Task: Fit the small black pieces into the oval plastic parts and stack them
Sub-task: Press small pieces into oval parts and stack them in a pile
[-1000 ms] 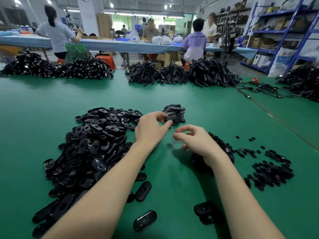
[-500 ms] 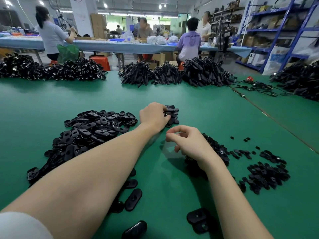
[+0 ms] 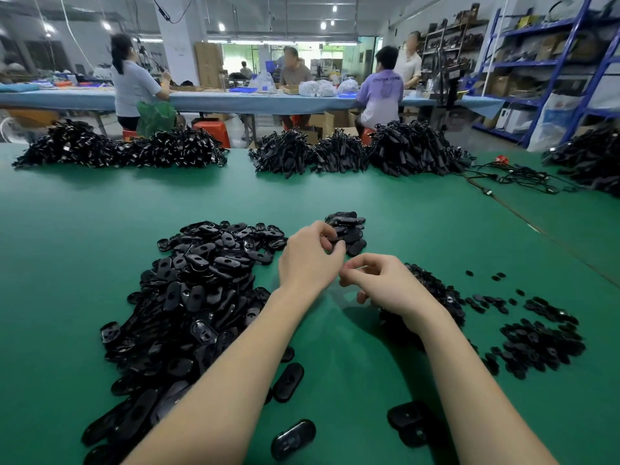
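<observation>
Room: workshop with a green counter in front, a long blue table behind it where several people sit or stand, and blue shelves on the right.
Left hand: raised just over the counter, fingers curled, fingertips at the near edge of the small stack of oval parts; it seems to pinch one black part, though the dark piece is hard to separate from the stack behind.
Right hand: just beside the left one, thumb and forefinger drawn together with the other fingers curled; whether a small piece sits between the fingertips cannot be told.
Oval parts: big loose heap left of the left forearm; a few single ones lie near the bottom edge.
Small black pieces: one pile under and behind the right wrist, another further right, with loose ones scattered between.
Far edge of counter: bundles of black cable in a row, more at the right.
</observation>
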Available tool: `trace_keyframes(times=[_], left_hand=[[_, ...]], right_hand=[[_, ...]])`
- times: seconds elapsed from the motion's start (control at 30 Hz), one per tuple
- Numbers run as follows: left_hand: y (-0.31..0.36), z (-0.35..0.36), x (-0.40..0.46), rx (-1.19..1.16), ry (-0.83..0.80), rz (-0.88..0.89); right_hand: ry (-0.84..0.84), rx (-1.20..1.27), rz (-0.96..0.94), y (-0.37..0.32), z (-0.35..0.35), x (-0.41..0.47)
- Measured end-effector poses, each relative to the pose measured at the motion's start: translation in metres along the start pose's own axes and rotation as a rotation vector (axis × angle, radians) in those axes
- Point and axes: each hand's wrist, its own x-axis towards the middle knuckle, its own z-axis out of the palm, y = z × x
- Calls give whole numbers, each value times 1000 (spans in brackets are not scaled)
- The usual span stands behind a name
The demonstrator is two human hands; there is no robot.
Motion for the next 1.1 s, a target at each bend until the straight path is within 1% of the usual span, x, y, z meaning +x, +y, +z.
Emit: trace_keyframes(times=[0.17,0.3,0.43,0.57,0.67,0.83,1.1], left_hand=[[-6,-29,-26,-104,-82,21],[-10,-46,-33,-66,-133,62],[-7,-50,-41,135,-236,145],[-16,-48,-38,461,-240,202],[-29,-52,-29,664,-238,141],[-54,-58,-21,714,-324,29],[-59,-58,-21,709,-118,33]], right_hand=[[-4,-43,-19,-4,1,-2],[-13,-89,-46,-7,2,-4],[-29,-178,-71,-9,6,-4],[-39,-247,-87,-9,12,-4],[-55,-268,-91,-9,15,-4],[-86,-285,-94,-10,18,-4],[-111,-335,-99,-8,18,-5]])
